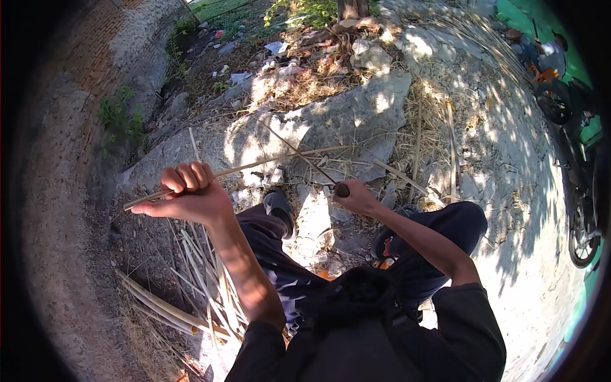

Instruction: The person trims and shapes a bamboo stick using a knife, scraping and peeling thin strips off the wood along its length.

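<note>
Outward, strip (254,165) clear beyond left hand (196,196)

Setting: open-air work spot
Boundary: brick wall (105,44), upper left
Light: sun-dappled ground (503,146), right of centre
Vegetation: tree trunk (352,9), top centre
Vehicle: motorcycle (573,153), right edge
Material: pale strips (224,293), lower left

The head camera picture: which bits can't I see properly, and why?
In the head view:
Long, thin, tan strip: part is hidden inside the grip of the left hand.
Rounded brown handle: partly hidden by the closed right hand.
Black motorcycle: its outer side fades into the picture's dark round edge.
Person at upper right: too small to tell what they're doing.
</note>
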The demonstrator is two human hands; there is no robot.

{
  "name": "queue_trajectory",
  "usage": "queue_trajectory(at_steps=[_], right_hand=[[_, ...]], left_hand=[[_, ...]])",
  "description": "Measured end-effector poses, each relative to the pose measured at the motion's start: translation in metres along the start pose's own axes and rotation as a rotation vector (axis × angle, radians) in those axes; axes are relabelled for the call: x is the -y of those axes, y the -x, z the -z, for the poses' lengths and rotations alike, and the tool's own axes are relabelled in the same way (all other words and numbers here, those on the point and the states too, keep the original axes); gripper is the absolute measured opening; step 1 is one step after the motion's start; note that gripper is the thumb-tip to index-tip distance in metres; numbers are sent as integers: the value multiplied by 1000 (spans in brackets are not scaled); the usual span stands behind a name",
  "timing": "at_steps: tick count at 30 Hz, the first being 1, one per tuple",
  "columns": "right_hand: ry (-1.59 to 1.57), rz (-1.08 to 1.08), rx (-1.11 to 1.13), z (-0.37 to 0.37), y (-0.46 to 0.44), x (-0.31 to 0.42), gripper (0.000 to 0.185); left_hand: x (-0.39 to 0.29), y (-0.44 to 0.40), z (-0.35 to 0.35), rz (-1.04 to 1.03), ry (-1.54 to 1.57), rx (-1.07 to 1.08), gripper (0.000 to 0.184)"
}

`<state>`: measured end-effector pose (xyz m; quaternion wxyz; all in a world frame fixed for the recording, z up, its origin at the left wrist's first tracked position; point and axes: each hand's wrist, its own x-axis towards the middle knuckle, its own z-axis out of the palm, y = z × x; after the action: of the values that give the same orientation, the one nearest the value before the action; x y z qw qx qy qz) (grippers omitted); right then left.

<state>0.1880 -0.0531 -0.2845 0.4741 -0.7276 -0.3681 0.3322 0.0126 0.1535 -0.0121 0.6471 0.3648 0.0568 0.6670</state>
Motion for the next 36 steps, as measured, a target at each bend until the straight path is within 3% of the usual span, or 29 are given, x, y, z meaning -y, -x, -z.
queue_trajectory(at_steps=[2, 6, 8, 12, 15, 17, 23, 26, 29, 31, 36], right_hand=[[54, 123, 1, 0, 0, 7, 25], [112, 111, -25, 2, -12, -31, 26], [13, -121, -36, 5, -18, -63, 27], [-17, -200, -24, 12, -16, -50, 26], [16, -146, -19, 9, -12, -29, 29], [184, 95, -50, 6, -13, -28, 28], [194, -64, -88, 5, -20, -88, 26], [281, -10, -123, 0, -20, -79, 25], [174, -23, -161, -1, -8, -31, 24], [197, 43, -128, -7, -8, -28, 24], [167, 83, -140, -3, -12, -73, 23]], left_hand=[[1, 0, 0, -2, -20, 6, 79], [0, 1, 1, 12, 20, 12, 79], [-2, -1, 5, 18, 15, -5, 79], [-4, -7, 20, 90, 151, 70, 80], [-3, -6, 18, 109, 182, 90, 80], [-2, -4, 18, 117, 191, 101, 80], [-6, -8, 24, 101, 131, 58, 80], [-8, -10, 34, 79, 77, -9, 79], [-7, -9, 35, 88, 191, 99, 78], [-5, -4, 19, 10, 7, 1, 77], [-3, -5, 16, -19, -30, -40, 76]])
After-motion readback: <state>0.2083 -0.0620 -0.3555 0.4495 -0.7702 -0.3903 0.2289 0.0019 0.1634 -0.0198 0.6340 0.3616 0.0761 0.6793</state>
